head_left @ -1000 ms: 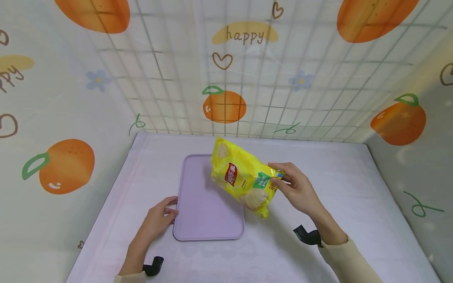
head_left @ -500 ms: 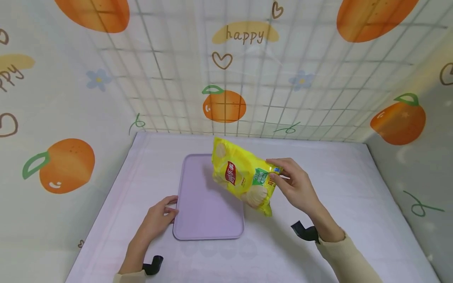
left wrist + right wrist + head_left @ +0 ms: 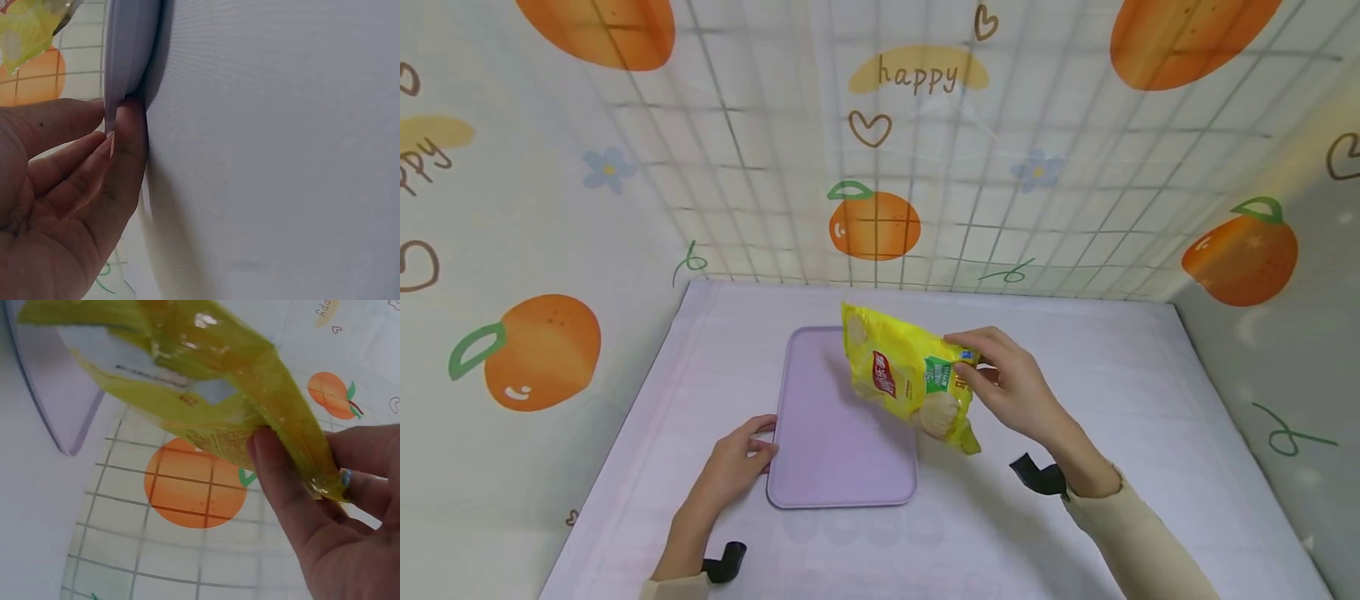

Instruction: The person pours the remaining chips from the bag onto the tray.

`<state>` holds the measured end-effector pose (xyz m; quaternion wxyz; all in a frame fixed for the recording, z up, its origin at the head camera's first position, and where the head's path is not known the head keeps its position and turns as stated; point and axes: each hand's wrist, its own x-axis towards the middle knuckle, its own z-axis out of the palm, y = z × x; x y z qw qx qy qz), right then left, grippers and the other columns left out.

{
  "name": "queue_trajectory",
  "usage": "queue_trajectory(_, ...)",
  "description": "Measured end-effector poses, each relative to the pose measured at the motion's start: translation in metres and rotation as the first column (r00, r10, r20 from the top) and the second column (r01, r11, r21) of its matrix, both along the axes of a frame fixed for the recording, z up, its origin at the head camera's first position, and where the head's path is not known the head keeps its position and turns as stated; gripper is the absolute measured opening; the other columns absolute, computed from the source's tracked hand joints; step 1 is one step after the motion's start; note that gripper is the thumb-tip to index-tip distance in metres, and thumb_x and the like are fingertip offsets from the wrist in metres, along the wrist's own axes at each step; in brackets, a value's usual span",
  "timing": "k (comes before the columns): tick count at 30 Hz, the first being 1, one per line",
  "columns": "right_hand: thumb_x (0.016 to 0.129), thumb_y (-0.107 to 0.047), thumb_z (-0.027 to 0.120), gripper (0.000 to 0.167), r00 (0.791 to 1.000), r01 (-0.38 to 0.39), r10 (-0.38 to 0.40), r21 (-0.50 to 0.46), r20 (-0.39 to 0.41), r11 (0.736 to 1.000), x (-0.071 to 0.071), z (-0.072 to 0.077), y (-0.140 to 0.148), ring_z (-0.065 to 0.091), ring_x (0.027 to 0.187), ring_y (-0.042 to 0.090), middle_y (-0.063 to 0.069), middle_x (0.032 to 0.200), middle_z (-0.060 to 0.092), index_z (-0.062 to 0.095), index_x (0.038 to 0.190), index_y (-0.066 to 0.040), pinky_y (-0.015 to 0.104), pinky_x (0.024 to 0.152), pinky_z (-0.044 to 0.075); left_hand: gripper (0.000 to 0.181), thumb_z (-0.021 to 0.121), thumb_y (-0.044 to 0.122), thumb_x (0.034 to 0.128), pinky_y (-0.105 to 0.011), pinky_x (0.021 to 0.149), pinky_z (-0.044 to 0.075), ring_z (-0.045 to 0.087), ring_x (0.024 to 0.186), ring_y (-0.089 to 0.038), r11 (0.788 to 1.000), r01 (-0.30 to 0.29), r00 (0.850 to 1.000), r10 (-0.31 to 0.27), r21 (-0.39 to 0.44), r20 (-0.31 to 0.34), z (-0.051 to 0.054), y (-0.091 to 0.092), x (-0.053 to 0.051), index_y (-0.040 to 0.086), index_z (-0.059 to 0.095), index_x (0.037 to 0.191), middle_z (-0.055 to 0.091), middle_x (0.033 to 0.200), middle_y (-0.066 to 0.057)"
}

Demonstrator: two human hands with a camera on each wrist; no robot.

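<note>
The pale table is filling most of the lower part of the head view. A light purple tray is lying on it, a bit left of the middle, and its long side is running up and down the frame. A yellow bag is hanging over the upper right part of the tray, and I think it is being held up off it. The bag's left end is sitting over the tray, and its right end is poking out past the tray's right edge.

What is mattering most, I think, is how the bag is crossing the tray. The bag's long axis is slanting from the upper left down to the lower right, so it is not lining up with the tray. From the right grip, the bag is stretching out to the left, and its free end is pointing to the upper left of the frame.

The right grip is pinching the bag's right end, so it is the nearer one. The left grip is pinching the tray's left edge, well apart from the bag, with a finger going under the rim.

On the bag, a red patch is showing near the middle, and a green patch is sitting closer to the right grip
</note>
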<state>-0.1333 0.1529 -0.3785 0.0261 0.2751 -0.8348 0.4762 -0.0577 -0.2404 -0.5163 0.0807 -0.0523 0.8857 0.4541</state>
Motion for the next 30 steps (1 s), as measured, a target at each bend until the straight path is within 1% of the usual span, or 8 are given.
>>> queue_trajectory(7,0.092,0.003,0.069,0.042,0.996,-0.053,0.058,0.071,-0.068,0.996,-0.001,0.004,-0.008,0.062,0.103,0.018,0.002,0.122,0.058,0.063,0.132,-0.009,0.027,0.077,0.059,0.047,0.066,0.003,0.095,-0.026,0.068,0.058,0.069,0.094,-0.022,1.0,0.001,1.0,-0.001,-0.015,0.001,0.0,0.0,0.001,0.006,0.054,0.141,0.061,0.133,-0.017)
queue_trajectory(9,0.092,0.004,0.069,0.042,0.995,-0.046,0.053,0.075,-0.087,0.996,0.0,0.004,-0.009,0.063,0.103,0.018,0.002,0.122,0.058,0.063,0.131,-0.009,0.028,0.076,0.059,0.047,0.065,0.002,0.0953,-0.026,0.068,0.058,0.069,0.092,-0.021,1.0,0.004,1.0,-0.004,-0.011,-0.002,0.001,0.0,0.001,0.005,0.054,0.14,0.061,0.133,-0.018)
queue_trajectory(13,0.091,0.004,0.069,0.042,0.991,-0.056,0.065,0.075,-0.118,0.996,0.001,0.002,-0.012,0.063,0.103,0.018,0.003,0.122,0.059,0.063,0.13,-0.008,0.028,0.076,0.059,0.046,0.065,0.002,0.0956,-0.026,0.067,0.058,0.07,0.09,-0.02,1.0,0.004,1.0,-0.004,-0.012,-0.005,0.002,0.001,0.001,0.006,0.054,0.14,0.062,0.132,-0.017)
queue_trajectory(16,0.091,0.004,0.069,0.041,0.991,-0.067,0.074,0.072,-0.109,0.995,0.002,0.002,-0.013,0.063,0.102,0.018,0.003,0.121,0.059,0.063,0.13,-0.008,0.027,0.076,0.059,0.046,0.065,0.003,0.0956,-0.026,0.067,0.058,0.07,0.089,-0.019,1.0,0.002,1.0,-0.002,-0.013,-0.005,0.002,0.001,0.001,0.006,0.055,0.14,0.062,0.132,-0.017)
queue_trajectory(23,0.093,0.003,0.068,0.041,0.997,-0.038,0.04,0.037,-0.062,0.999,0.004,0.003,-0.009,0.063,0.102,0.019,0.003,0.122,0.059,0.063,0.131,-0.009,0.027,0.077,0.059,0.046,0.065,0.003,0.0953,-0.027,0.069,0.059,0.07,0.09,-0.021,1.0,0.004,1.0,-0.004,-0.012,-0.007,-0.001,0.001,0.0,0.006,0.054,0.14,0.062,0.133,-0.018)
queue_trajectory(30,0.093,0.004,0.067,0.041,0.995,-0.058,0.058,-0.004,-0.085,0.998,0.003,0.004,-0.007,0.064,0.101,0.02,0.004,0.122,0.059,0.062,0.131,-0.008,0.027,0.077,0.059,0.047,0.065,0.003,0.0951,-0.026,0.068,0.059,0.07,0.092,-0.021,1.0,0.001,1.0,-0.002,-0.024,-0.006,-0.001,0.0,0.0,0.006,0.054,0.14,0.062,0.133,-0.017)
